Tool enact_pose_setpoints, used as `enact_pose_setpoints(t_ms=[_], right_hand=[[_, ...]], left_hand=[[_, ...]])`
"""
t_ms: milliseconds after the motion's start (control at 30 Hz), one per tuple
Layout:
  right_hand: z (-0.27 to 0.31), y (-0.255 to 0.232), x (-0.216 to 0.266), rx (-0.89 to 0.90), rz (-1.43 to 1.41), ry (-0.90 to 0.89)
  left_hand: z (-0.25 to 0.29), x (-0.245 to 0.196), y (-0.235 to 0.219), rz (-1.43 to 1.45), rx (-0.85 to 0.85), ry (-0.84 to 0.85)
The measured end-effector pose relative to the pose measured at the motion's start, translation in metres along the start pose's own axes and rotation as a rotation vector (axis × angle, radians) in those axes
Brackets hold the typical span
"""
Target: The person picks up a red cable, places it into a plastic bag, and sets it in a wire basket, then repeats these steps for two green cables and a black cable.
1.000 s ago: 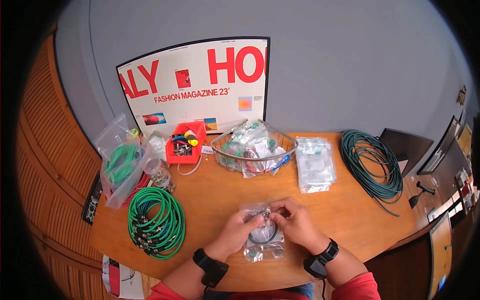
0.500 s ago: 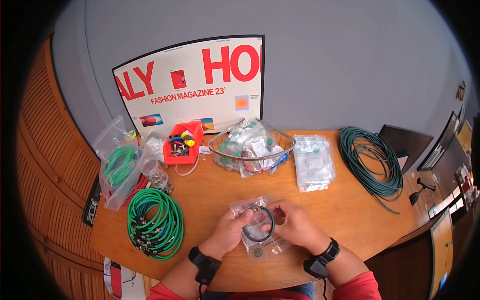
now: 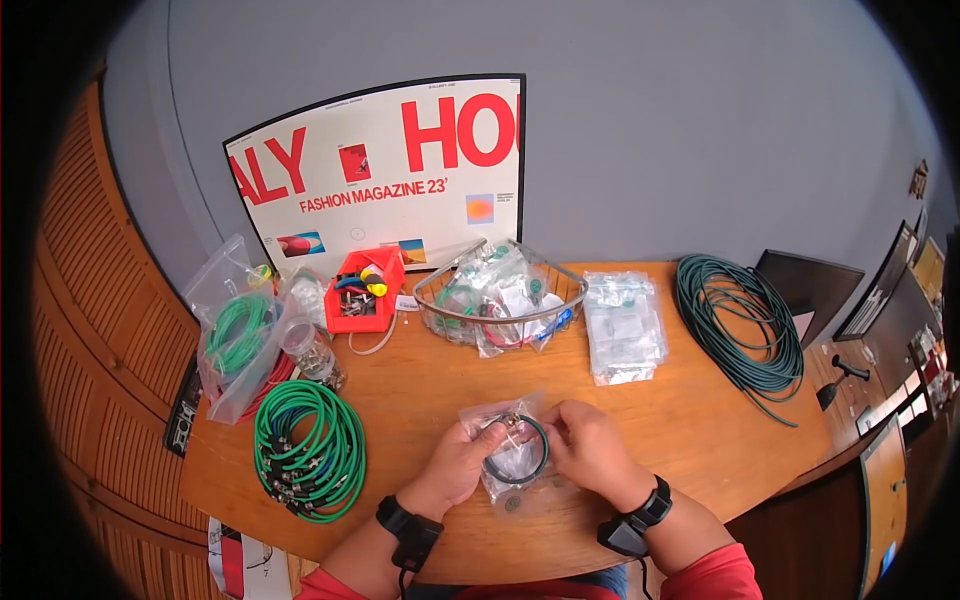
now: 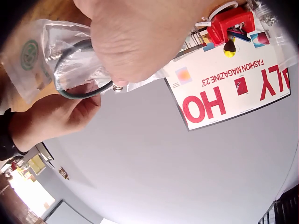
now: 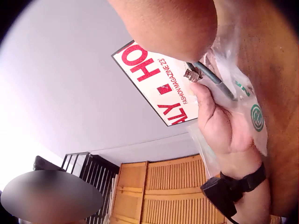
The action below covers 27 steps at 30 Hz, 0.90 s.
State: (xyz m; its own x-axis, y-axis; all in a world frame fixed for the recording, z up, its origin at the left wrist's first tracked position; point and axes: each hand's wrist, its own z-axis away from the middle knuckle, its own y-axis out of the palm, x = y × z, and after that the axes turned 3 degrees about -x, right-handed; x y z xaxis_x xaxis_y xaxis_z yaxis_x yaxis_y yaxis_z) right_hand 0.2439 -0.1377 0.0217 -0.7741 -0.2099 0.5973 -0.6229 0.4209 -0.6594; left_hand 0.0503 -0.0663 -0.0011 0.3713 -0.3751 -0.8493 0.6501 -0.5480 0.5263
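A small coiled dark cable [image 3: 547,455] with metal connectors lies against a clear plastic bag [image 3: 520,490] with a green round print, above the table's front part. The left hand [image 3: 457,465] pinches the coil and bag at their left side, its thumb near the connectors. At the right side, the right hand [image 3: 592,450] has its fingers bent at the bag's edge; the left wrist view shows its fingertips against the bag beside the cable [image 4: 70,95]. Whether the coil is inside the bag or on top of it I cannot tell.
Green cable coils [image 3: 312,440] lie at the left, near a clear jar [image 3: 312,358] and a bagged green cable [image 3: 238,330]. Behind stand a red bin [image 3: 362,318] and a wire basket [image 3: 500,318]. Flat bags [image 3: 625,330] and a large dark coil [image 3: 735,320] are at the right.
The left hand has shifted left with the coil and bag. The right hand has come away from the connectors to the coil's right side. The coil is more fully in view.
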Motion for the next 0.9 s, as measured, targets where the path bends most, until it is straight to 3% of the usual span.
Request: enact_pose_setpoints(t_ms=[133, 233, 400, 500, 567, 633, 667, 767, 833, 900], right_hand=[[-0.002, -0.005, 0.004, -0.013, -0.013, 0.102], [-0.003, -0.006, 0.005, -0.027, -0.051, 0.119], [-0.002, -0.005, 0.005, -0.052, -0.023, 0.028], [-0.003, -0.006, 0.008, -0.076, -0.016, -0.024], [-0.004, -0.006, 0.012, -0.071, -0.002, -0.035], [-0.007, -0.003, 0.017, -0.156, -0.047, -0.247], [-0.007, -0.001, 0.017, -0.149, -0.047, -0.256], [-0.004, 0.002, 0.015, -0.228, -0.059, -0.143], [-0.002, -0.003, 0.017, -0.029, -0.049, 0.022], [0.000, 0.003, 0.013, 0.022, -0.118, 0.084]], left_hand=[[-0.001, 0.003, -0.004, 0.046, 0.001, -0.022], [-0.001, 0.008, -0.007, -0.065, -0.106, -0.035], [-0.001, 0.018, -0.006, -0.575, -0.204, 0.213], [0.003, 0.010, 0.000, -0.665, -0.213, 0.184], [0.003, 0.014, -0.001, -0.607, -0.242, 0.208], [0.002, 0.013, -0.002, -0.548, -0.275, 0.238], [0.000, 0.008, -0.004, -0.432, -0.305, 0.285], [-0.005, 0.007, -0.012, -0.217, -0.374, 0.339], [-0.008, 0.005, -0.015, -0.038, -0.309, 0.323], [-0.005, 0.000, -0.010, -0.022, -0.299, 0.319]])
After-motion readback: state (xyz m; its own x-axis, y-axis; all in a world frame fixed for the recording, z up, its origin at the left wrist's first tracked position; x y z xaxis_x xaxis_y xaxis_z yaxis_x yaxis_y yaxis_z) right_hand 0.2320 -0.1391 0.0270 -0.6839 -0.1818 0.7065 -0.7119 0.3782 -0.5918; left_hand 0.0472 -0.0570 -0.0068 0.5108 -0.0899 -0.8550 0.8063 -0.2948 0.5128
